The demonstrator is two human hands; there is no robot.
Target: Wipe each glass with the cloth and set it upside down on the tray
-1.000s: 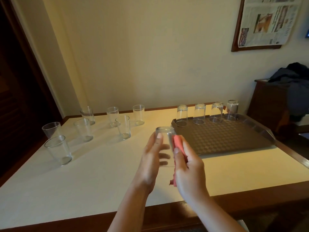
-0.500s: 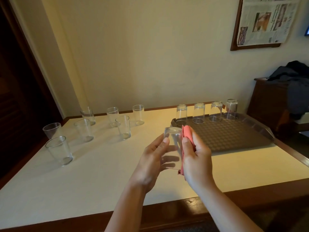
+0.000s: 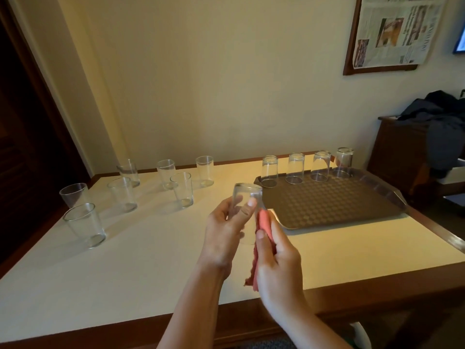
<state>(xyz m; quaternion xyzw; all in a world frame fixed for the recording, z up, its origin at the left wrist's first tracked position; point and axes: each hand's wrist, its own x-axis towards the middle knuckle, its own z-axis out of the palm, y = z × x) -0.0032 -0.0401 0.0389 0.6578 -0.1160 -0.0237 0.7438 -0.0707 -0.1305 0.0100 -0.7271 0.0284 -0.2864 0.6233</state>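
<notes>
Your left hand point(image 3: 226, 227) grips the glass point(image 3: 245, 197) base-up above the worktop point(image 3: 125, 260); your right hand point(image 3: 276, 258) clutches the cloth point(image 3: 264, 222) (pink) beside it, tray point(image 3: 327, 210) at two o'clock.

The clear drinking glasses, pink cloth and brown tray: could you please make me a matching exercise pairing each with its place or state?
Things:
1. Clear glass in the left hand
2. Pink cloth
3. Row of four clear glasses
4. Seven clear glasses at the left

Places or states:
A. Upright on the white table
B. Upside down along the far edge of the brown patterned tray
C. Held above the table, base up
D. Gripped in the right hand

Pairs: 1-C, 2-D, 3-B, 4-A
</notes>
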